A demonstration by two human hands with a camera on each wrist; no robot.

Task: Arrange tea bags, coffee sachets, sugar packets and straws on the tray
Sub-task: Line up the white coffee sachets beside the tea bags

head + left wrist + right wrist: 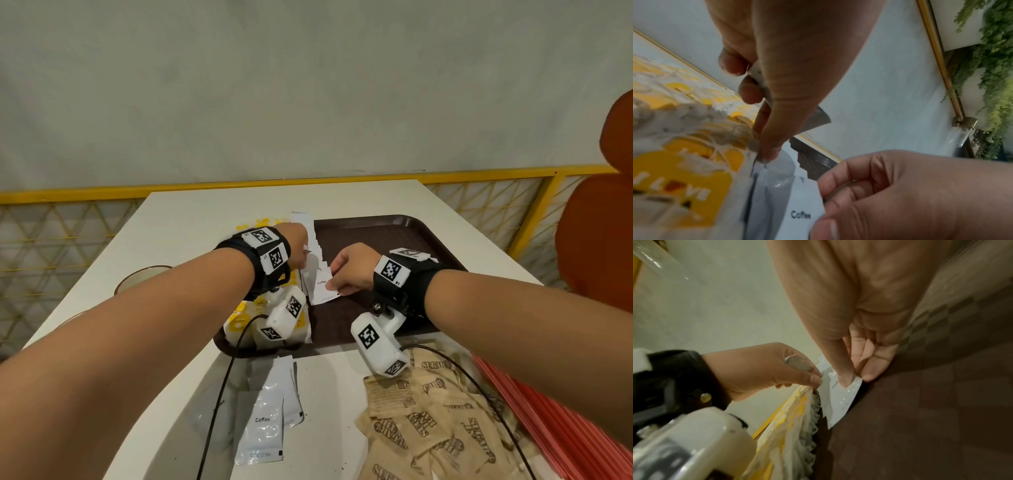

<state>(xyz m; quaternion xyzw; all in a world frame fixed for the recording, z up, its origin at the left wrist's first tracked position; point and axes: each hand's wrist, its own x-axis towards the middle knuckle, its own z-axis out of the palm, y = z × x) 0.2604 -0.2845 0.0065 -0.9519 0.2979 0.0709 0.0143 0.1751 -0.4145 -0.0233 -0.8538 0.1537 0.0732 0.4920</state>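
Both hands are over the left side of the dark brown tray (394, 233), working a row of white coffee sachets (317, 260) that overlap along that side. The right hand (352, 270) pinches the nearest sachet (322, 287), thumb on top and fingertips (873, 369) beneath, right beside its printed word "Coffee". The left hand (298, 246) has thumb and fingers closed on a thin sachet farther up the row, though the wrist view is blurred and I can't say which one. Just left of the row, the yellow-and-white tea bags (239, 318) crowd the tray's left rim, one reading "I LOVE" with the O drawn as a heart. The tray's right half lies bare and brown out to its raised lip. Off the tray, on the white table (191, 219) nearest the person, sits a loose pile of spare coffee sachets (262, 411), again marked "Coffee", and right of it a heap of brown sugar packets (435, 421) printed "SUGAR IN THE RAW". Red straws (548, 418) lie at the table's right edge, under the right forearm.
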